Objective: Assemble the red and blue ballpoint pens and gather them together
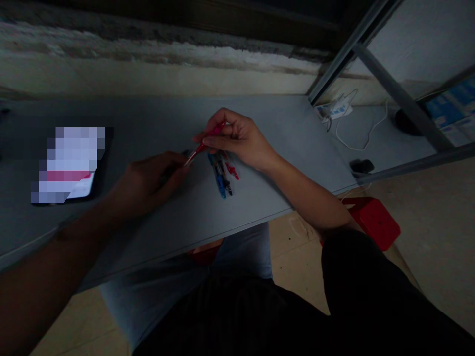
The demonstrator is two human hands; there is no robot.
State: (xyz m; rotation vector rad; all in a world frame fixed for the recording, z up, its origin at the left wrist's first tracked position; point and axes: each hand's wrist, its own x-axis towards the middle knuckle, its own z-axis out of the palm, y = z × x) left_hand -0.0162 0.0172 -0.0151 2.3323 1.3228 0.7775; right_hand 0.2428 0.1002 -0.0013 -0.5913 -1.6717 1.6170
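Note:
Between my two hands, above the grey desk, is a red pen with a clear section toward its lower left. My left hand pinches the clear lower-left end between thumb and fingers. The red upper part is gripped by my right hand, thumb and fingertips closed round it. Just below my right hand several pens lie side by side on the desk: a blue pen, a dark pen and a red one. My right hand partly hides their upper ends.
A lit tablet or phone, its screen blurred out, lies on the left of the desk. To the right stand a metal frame, a white power strip with a cable, and a dark mouse-like object. A red stool is on the floor.

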